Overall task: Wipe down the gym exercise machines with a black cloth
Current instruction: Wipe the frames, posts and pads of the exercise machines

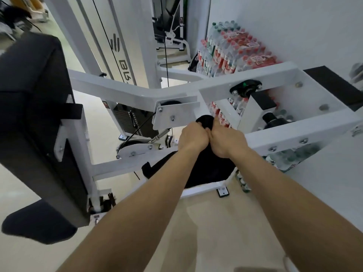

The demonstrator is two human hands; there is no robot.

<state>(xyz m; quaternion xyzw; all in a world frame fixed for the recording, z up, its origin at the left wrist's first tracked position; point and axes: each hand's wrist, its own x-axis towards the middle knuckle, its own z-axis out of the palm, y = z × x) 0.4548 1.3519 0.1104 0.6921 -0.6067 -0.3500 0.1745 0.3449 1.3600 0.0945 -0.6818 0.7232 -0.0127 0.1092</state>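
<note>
A black cloth point(208, 167) hangs below my two hands, with a bunched end point(205, 121) sticking up above them. My left hand point(193, 137) and my right hand point(225, 140) are side by side, both gripping the cloth. They are held right in front of the white frame point(137, 95) of a gym machine, next to its bolted pulley plate point(174, 114). Whether the cloth touches the frame I cannot tell.
A black back pad point(37, 114) and black seat point(37, 224) stand at the left. The weight stack point(129, 120) and cable sit behind the frame. Packs of bottled water point(229, 52) are stacked against the white wall at the right. Beige floor lies below.
</note>
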